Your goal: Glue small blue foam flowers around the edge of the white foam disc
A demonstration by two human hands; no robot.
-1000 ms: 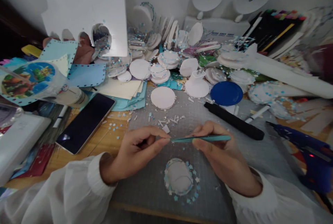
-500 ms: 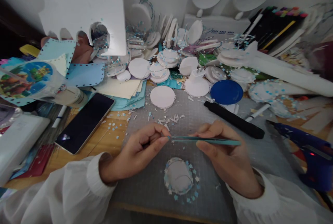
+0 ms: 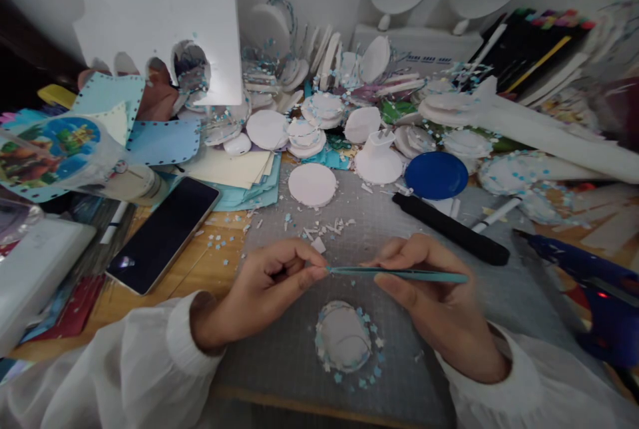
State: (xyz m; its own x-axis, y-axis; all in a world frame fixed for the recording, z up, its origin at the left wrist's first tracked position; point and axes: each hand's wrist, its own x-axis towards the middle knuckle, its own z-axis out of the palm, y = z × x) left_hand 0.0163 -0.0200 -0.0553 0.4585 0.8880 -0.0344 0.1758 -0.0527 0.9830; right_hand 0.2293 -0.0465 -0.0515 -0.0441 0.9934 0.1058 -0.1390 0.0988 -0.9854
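Over the grey mat (image 3: pixel 279 376) at the near edge of the table (image 3: pixel 219 249), I can see two bare hands working tip to tip. The right hand (image 3: pixel 439 302) pinches teal tweezers (image 3: pixel 352 271) between thumb and fingers; they lie nearly level, narrow end toward the left hand (image 3: pixel 272 292). That hand has thumb and forefinger pressed together right at the tweezers' tip, and whatever tiny bit may be between them is too small for me to make out.

Just below the tweezers, flat on the mat, sits a small white disc (image 3: pixel 343 336) with a string of blue and white stars (image 3: pixel 378 372) around it. Beyond the hands are white scraps (image 3: pixel 332 226), then a plain round (image 3: pixel 312 184), with a blue lid (image 3: pixel 436 175) off to its right. A black tube (image 3: pixel 452 229) lies slantwise past the right hand, and a blue glue gun (image 3: pixel 594 276) with a red light rests farther right. Over on the left, a phone (image 3: pixel 164 236) lies face up near some paper sheets (image 3: pixel 224 173).
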